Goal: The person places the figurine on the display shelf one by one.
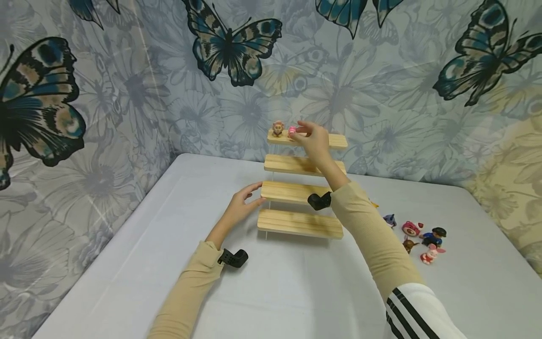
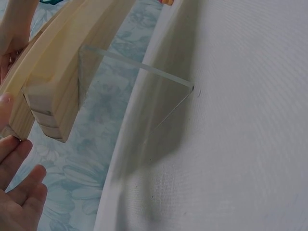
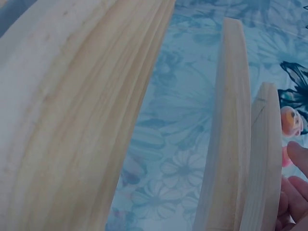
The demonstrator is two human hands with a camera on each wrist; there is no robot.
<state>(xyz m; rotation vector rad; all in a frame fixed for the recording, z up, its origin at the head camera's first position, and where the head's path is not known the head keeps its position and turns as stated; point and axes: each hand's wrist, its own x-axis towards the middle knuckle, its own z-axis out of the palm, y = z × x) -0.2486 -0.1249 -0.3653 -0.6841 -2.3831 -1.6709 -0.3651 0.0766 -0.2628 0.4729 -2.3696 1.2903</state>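
Observation:
A tiered display shelf (image 1: 300, 223) with several pale wooden planks on clear supports stands on the white table. At its top plank (image 1: 338, 141), my right hand (image 1: 316, 143) pinches a small pink figurine (image 1: 291, 131) between thumb and fingers. The pink figurine is partly hidden by the fingers in the right wrist view. Just left of it, a small brown-and-pink figurine (image 1: 277, 128) sits on the same plank. My left hand (image 1: 239, 207) grips the left end of a lower plank (image 1: 292, 192), with thumb and fingertips on its edge in the left wrist view.
On the table (image 1: 169, 245) to the right lie several figurines, among them a pink bear-like one (image 1: 410, 229), a dark-capped one in blue (image 1: 434, 236) and a pink piglet (image 1: 431, 254). Behind the shelf hangs butterfly-patterned cloth (image 1: 250, 108).

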